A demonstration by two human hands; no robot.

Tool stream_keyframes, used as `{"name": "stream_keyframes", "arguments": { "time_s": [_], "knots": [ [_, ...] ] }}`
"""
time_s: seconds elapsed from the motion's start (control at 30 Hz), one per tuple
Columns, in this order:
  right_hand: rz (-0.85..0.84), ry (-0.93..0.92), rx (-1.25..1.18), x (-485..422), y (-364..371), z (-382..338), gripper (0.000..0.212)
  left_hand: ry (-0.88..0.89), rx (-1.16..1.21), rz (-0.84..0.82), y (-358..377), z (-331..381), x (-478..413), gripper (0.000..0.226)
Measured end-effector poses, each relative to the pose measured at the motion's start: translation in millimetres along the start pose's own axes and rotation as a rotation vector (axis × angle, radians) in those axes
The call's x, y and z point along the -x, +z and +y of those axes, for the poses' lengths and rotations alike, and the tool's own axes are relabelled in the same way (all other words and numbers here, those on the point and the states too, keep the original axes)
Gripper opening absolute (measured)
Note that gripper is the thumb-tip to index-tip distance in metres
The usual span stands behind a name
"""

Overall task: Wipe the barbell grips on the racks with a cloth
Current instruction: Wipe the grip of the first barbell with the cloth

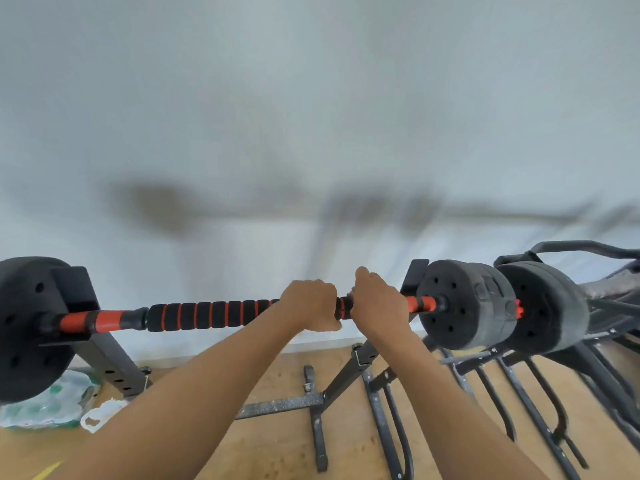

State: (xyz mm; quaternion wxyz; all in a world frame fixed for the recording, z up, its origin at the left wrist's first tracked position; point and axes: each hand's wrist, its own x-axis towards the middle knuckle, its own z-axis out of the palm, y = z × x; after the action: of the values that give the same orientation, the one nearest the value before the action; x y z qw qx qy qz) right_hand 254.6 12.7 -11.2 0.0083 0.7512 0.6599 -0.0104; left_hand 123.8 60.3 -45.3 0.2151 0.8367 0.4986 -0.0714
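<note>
Two hands on barbell, side by side, nearly touching. Left hand curled over right end of foam grip; right hand curled over barbell just beside it. Barbell lies across rack cradles, plates outboard.

Cloth not plainly visible; maybe scrap between hands, I can't tell.

Risks, my judgement:
- hard sideways scrub rolls barbell in cradles
- bare palms clean nothing if cloth not underneath
- long left stretch of foam grip missed
- right knuckles pinch against near upright
</note>
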Motion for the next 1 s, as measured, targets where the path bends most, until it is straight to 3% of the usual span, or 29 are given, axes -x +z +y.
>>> {"name": "stream_keyframes", "arguments": {
  "time_s": [0.07,0.1,0.2,0.27,0.43,0.5,0.57,0.7,0.77,0.83,0.9,1.0],
  "knots": [
    [-0.015,-0.009,-0.025,3,-3,5,0.018,-0.038,0.356,-0.315,-18,-7,-7,0.043],
    [-0.017,-0.027,-0.037,2,-3,5,0.018,-0.083,0.467,-0.392,-25,-10,-9,0.05],
    [-0.004,-0.104,-0.056,-1,-3,5,0.022,-0.141,0.479,-0.384,-25,-5,-5,0.03],
    [-0.001,-0.13,-0.044,-8,-3,5,0.024,-0.138,0.361,-0.249,-18,3,-1,0.022],
    [0.03,-0.171,-0.029,-18,5,1,0.024,-0.114,-0.292,0.376,32,3,3,0.036],
    [0.031,-0.198,-0.04,-19,6,3,0.022,-0.069,-0.416,0.528,42,6,8,0.039],
    [0.007,-0.201,-0.05,-15,3,7,0.023,-0.079,-0.316,0.374,28,9,7,0.036],
    [-0.024,-0.209,-0.09,-10,-1,14,0.021,-0.169,0.403,-0.398,-26,-1,-6,0.049],
    [-0.029,-0.207,-0.091,-11,0,15,0.022,-0.198,0.422,-0.5,-31,-1,-9,0.042],
    [-0.039,-0.2,-0.08,-15,-1,15,0.023,-0.2,0.301,-0.382,-25,3,-6,0.031],
    [-0.075,-0.194,-0.109,-23,2,15,0.023,-0.206,0.16,-0.083,-6,5,0,0.027],
    [-0.108,-0.174,-0.17,-27,3,17,0.02,-0.128,-0.327,0.424,38,2,6,0.034]
  ]
}}
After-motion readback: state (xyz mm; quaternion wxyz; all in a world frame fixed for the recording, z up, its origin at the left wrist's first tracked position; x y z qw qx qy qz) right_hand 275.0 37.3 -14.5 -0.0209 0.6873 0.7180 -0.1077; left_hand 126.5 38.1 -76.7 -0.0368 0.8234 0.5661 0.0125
